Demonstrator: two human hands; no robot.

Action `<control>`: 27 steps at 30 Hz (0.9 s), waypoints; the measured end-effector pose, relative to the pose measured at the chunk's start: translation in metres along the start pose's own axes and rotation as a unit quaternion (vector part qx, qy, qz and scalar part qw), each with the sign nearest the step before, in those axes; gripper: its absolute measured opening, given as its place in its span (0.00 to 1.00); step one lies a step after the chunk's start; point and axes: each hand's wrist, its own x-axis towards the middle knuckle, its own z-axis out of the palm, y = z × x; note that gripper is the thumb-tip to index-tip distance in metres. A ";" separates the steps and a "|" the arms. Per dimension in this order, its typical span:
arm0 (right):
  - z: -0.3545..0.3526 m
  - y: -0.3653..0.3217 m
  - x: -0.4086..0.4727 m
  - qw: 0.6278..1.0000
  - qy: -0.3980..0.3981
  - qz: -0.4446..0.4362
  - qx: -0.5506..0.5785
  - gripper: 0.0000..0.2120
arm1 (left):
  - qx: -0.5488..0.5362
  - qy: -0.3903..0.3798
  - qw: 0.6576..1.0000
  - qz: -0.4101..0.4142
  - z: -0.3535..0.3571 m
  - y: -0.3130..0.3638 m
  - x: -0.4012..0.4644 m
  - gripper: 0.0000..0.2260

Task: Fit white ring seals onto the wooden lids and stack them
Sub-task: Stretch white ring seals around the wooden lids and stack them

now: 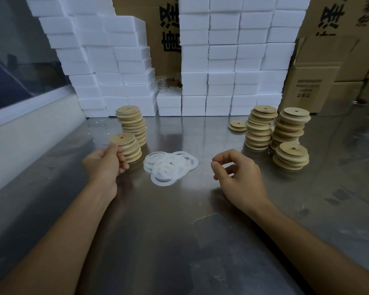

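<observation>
**Lids and seals on the steel table**

Far left there's a pale ledge [30,128] running along the table [179,241]. Then the left hand [104,165], fingers curled up against the side of the short stack [127,149] of wooden lids. Looks like the fingertips are touching the top lid's edge, but I honestly can't tell if it's really gripping it or just resting there. Right behind that one stands a taller stack [133,124], leaning a bit.

In the middle, between both hands, is the loose pile of white seals [169,167], overlapping each other flat on the metal.

The right hand [237,169] hangs just above the table beside the seals, fingers loosely curled, thumb and forefinger near each other with nothing in them.

Further right: a single lid [237,125] lying flat, then two tall wonky stacks [259,128] [291,126], and a low stack [291,155] in front.

White foam boxes [222,60] are walled up at the back, cardboard cartons [307,86] on the right.
</observation>
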 end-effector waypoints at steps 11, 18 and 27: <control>-0.001 -0.002 0.000 1.000 -0.004 0.005 -0.012 0.04 | 0.062 -0.031 0.997 0.034 -0.001 -0.005 0.000 0.11; -0.009 0.003 0.006 0.997 0.058 -0.026 -0.053 0.04 | 0.254 -0.089 0.933 0.238 0.006 -0.016 -0.015 0.13; -0.057 0.029 0.024 0.920 0.164 0.121 -0.334 0.26 | 0.384 -0.254 0.799 0.386 0.011 -0.019 -0.048 0.10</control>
